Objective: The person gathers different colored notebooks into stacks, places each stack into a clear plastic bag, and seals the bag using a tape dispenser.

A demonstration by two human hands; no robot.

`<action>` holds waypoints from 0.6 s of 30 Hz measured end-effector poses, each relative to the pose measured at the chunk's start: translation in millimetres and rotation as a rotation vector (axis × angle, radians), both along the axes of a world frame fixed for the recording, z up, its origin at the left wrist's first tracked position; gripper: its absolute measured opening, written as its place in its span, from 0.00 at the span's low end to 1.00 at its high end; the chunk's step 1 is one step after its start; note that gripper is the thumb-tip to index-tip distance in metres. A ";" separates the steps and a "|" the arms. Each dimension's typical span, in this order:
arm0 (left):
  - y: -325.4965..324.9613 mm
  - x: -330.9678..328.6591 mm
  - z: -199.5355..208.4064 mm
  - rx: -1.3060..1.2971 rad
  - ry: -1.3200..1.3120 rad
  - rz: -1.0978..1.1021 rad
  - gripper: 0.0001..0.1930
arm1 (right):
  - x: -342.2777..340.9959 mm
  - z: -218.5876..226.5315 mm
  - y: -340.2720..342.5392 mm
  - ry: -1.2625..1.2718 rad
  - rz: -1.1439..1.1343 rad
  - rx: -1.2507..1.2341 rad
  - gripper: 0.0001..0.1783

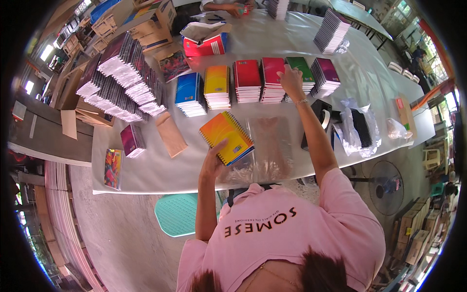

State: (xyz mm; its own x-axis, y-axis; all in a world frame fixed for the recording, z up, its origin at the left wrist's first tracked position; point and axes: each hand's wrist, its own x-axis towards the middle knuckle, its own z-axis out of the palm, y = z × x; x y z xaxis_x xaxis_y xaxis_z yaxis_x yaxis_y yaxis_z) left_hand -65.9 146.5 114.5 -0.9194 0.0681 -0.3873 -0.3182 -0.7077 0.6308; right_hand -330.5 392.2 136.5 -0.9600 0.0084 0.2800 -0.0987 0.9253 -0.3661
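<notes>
My left hand (212,161) grips a yellow spiral notebook (224,134) at its lower left corner, with a blue cover edge showing beneath it. Both are tilted above the table's near part. Farther off, my right hand (292,83) is closed at the right edge of the top pink notebook (272,71), its thumb on the cover; the other fingers are partly hidden. In the same row stand stacks of blue notebooks (188,87), yellow notebooks (217,81), red notebooks (246,74), green notebooks (300,65) and purple notebooks (326,70).
Clear plastic bags (270,146) lie before me, beside a brown paper envelope (171,135). Tall notebook piles (124,78) fill the left side. At right are a black spiral notebook bundle (361,127) in torn wrapping and a fan (386,187). Another person's hands (237,9) show across the table.
</notes>
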 end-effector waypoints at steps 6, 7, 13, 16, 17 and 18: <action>30.6 -25.1 1.0 -0.103 -0.020 0.054 0.23 | -7.6 11.1 -12.5 -0.146 -0.001 0.078 0.35; 35.0 -34.4 -4.4 -0.129 0.015 0.062 0.23 | -10.4 8.6 -10.5 -0.071 0.037 -0.028 0.36; 45.1 -67.7 -29.3 -0.158 0.185 0.080 0.25 | 7.0 31.2 1.8 -0.083 0.382 -0.955 0.45; 50.0 -67.4 -16.3 0.041 0.183 0.089 0.27 | 67.0 66.0 -1.1 -0.314 0.476 -1.196 0.44; 52.5 -67.7 -3.1 0.127 0.179 0.089 0.27 | 82.7 68.7 -1.8 -0.329 0.488 -1.166 0.43; 56.1 -68.4 10.0 0.175 0.209 0.090 0.28 | 95.5 69.1 -1.6 -0.341 0.501 -1.138 0.41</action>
State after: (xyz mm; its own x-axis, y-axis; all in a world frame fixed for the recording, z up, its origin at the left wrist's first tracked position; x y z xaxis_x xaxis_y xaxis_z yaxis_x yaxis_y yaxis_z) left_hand -134.3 202.6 124.5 -0.9835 0.0320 -0.1779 -0.1250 -0.8312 0.5417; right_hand -235.0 390.5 205.6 -0.9489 -0.3012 0.0942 -0.0885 -0.0326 -0.9955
